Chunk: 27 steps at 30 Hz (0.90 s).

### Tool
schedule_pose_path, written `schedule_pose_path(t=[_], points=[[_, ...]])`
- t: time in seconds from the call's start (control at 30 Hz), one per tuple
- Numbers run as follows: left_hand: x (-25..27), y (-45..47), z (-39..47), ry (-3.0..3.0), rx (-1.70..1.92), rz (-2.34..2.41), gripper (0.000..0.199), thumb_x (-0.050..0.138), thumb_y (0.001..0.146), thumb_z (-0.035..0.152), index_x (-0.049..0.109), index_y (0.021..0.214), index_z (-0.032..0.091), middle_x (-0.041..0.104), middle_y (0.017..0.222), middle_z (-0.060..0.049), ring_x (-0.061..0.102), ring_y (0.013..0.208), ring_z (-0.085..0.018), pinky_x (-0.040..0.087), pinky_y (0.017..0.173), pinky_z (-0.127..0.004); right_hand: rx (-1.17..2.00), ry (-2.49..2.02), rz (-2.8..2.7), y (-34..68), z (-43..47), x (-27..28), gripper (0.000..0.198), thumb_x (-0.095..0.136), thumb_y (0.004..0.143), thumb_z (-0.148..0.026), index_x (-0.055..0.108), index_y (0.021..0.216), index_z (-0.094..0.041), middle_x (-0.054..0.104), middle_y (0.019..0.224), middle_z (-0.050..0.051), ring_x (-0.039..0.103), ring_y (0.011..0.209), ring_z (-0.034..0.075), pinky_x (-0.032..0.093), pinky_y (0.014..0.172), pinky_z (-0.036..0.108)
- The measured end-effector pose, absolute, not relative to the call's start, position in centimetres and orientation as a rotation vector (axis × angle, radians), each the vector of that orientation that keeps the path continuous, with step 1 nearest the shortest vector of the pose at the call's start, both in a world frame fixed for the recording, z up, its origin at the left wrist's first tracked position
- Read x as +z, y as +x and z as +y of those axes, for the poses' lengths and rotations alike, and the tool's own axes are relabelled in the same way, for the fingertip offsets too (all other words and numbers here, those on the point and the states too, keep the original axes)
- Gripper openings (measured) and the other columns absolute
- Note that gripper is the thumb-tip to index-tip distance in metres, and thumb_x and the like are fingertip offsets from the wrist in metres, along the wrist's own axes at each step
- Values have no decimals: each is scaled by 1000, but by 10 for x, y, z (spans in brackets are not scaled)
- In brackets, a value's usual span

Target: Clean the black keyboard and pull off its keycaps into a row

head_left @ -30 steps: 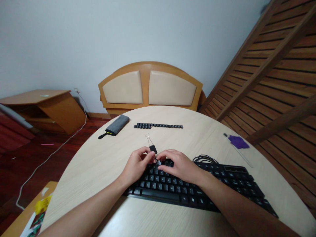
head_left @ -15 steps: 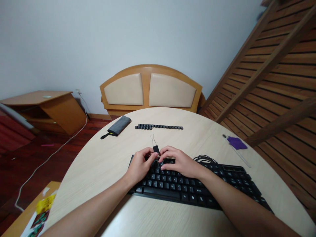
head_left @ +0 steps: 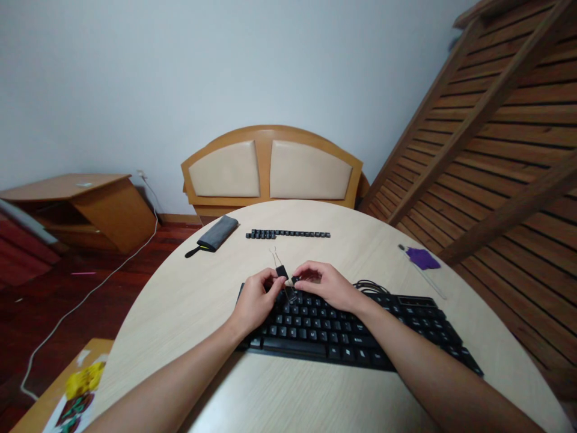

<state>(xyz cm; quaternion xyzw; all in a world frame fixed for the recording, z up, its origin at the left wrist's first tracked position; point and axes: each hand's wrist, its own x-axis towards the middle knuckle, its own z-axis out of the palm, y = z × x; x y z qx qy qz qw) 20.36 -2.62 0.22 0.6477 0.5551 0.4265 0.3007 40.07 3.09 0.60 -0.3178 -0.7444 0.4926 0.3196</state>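
A black keyboard lies on the round table, with some of its upper left area bare of keycaps. Over that part my left hand pinches the black handle of a keycap puller; its wire prongs point both away from me and down toward the keys. Just to the right, my right hand has thumb and fingers closed on a small black keycap, lifted above the keyboard. Beyond both hands, loose keycaps are lined up in rows.
On the table, a grey pouch lies at the back left. A purple cloth and a thin brush are at the right. The coiled cable sits behind the keyboard. A padded headboard stands beyond the table.
My right hand has drawn up and slightly away from the keys, and a keycap now shows between its fingers. The puller in my left hand tilts a little more to the left.
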Motion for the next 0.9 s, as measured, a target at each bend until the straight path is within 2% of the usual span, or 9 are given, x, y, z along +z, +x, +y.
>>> schedule_pose_path(t=[0.17,0.33,0.5,0.63,0.9], points=[[0,204,-25,1722,1125,1458,30,52,92,42,63,79,17,67,72,-1,59,67,-17,42,65,-27,1127,-1009,-1968,396,49,16,26,69,80,-26,70,104,-14,72,86,5,65,75,16,51,70,29],[1,205,-25,1731,1112,1474,30,52,92,41,62,77,17,67,72,-1,59,67,-17,42,64,-27,676,-1110,-2151,380,94,45,19,71,79,-19,73,98,-17,75,89,5,67,76,16,50,73,28],[2,205,-26,1737,1103,1467,29,52,93,40,62,77,18,65,71,0,59,67,-17,41,64,-27,210,-1267,-2339,350,138,57,18,66,86,-24,71,103,-22,73,104,6,66,95,20,47,83,29],[3,204,-26,1743,1079,1476,29,52,93,40,62,78,18,64,70,0,58,68,-17,41,65,-27,153,-1338,-2363,333,154,45,16,67,86,-26,71,101,-22,72,106,8,64,101,24,46,85,32],[4,204,-27,1763,1050,1495,29,51,93,40,61,77,18,66,73,-1,59,71,-18,41,68,-28,165,-1388,-2345,330,151,8,21,61,91,-32,69,109,-25,70,110,6,64,100,21,45,84,28]])
